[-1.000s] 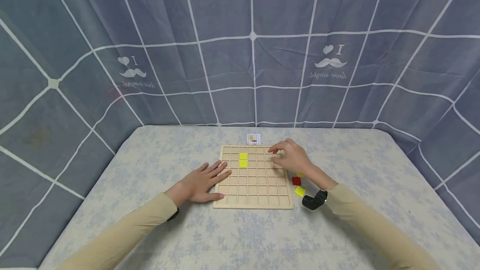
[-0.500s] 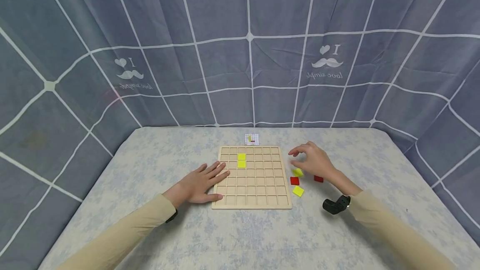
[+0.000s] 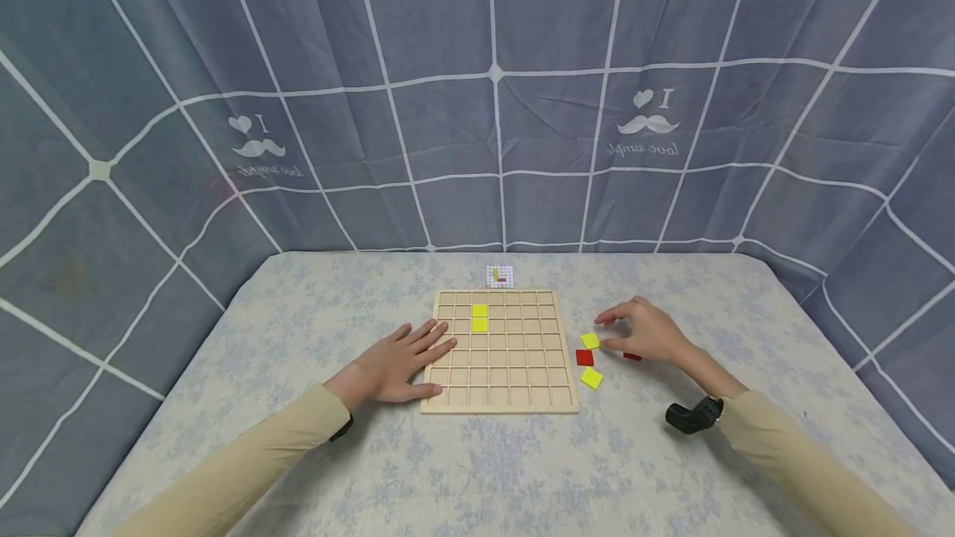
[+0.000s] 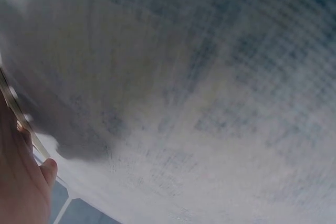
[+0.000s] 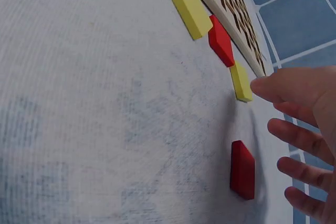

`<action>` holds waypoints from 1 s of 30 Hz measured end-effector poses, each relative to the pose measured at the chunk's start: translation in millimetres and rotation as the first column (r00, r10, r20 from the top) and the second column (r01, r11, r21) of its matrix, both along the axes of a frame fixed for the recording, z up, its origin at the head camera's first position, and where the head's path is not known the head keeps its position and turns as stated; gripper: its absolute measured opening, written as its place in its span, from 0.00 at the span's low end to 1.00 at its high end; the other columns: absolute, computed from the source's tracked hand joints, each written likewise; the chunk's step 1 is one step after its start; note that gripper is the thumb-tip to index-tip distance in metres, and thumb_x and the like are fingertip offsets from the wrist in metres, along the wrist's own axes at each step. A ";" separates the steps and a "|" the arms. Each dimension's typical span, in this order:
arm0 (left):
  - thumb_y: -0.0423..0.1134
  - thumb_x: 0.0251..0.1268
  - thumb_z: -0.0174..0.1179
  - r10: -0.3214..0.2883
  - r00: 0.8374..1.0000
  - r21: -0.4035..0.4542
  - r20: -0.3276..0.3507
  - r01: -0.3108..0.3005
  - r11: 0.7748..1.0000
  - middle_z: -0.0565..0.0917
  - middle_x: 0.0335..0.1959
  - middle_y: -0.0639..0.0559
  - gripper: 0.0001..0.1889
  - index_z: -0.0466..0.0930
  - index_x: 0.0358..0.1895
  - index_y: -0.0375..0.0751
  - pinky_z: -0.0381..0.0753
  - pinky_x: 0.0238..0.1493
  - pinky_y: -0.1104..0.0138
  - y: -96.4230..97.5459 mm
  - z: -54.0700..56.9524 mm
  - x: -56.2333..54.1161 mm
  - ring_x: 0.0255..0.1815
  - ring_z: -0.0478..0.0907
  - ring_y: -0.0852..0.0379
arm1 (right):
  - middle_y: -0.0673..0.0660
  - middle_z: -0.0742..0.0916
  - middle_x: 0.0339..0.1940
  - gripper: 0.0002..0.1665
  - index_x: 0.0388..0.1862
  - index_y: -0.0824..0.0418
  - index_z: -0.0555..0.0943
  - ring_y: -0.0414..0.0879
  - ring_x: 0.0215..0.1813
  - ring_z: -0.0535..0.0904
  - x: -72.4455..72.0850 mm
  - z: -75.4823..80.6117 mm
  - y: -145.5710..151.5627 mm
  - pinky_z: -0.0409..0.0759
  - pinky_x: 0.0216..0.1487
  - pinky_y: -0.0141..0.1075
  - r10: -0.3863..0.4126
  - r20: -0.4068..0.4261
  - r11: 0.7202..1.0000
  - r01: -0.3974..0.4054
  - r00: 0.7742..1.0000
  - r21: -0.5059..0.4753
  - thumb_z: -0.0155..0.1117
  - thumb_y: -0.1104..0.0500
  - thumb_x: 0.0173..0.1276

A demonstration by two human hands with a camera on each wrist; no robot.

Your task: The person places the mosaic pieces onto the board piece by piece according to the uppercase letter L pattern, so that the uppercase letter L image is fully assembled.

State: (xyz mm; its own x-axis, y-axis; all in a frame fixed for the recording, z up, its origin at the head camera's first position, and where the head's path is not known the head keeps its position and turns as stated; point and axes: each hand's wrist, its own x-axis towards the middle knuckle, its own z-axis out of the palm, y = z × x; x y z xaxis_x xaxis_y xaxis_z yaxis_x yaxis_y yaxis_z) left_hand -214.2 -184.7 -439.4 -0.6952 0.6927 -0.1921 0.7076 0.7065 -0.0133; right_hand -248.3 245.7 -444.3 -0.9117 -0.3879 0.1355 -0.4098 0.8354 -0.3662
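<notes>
Your left hand (image 3: 393,367) lies flat, fingers spread, over the left edge of a pale wooden grid board (image 3: 498,375), while your right hand (image 3: 647,331), fingers loosely bent and grasping nothing, hovers beside a yellow square tile (image 3: 590,341) just right of the board; whether your thumb (image 5: 269,86) touches it is unclear. A light pinch on opposite edges would likely lift it without nudging the red square tile (image 3: 585,358) on its near side, and gentle left-hand pressure should steady the board.

A blue-grey fabric curtain (image 3: 552,123) with white grid lines (image 3: 496,72) hangs behind and beside the worktop (image 3: 336,305), whose pale cloth cover (image 3: 366,471) bears a faint blue floral pattern. On the curtain are white moustache prints (image 3: 647,124) and mirror-reversed lettering (image 3: 643,150).
</notes>
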 end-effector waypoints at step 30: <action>0.66 0.70 0.41 -0.013 1.000 -0.014 0.004 0.013 1.000 0.45 0.80 0.45 0.40 0.46 0.78 0.49 0.54 0.74 0.47 -1.2 1.6 0.5 0.80 0.43 0.46 | 0.47 0.87 0.38 0.13 0.39 0.51 0.89 0.46 0.45 0.76 -5.2 -6.6 2.6 0.75 0.43 0.41 0.177 -0.004 0.984 -0.177 0.984 0.021 0.75 0.52 0.54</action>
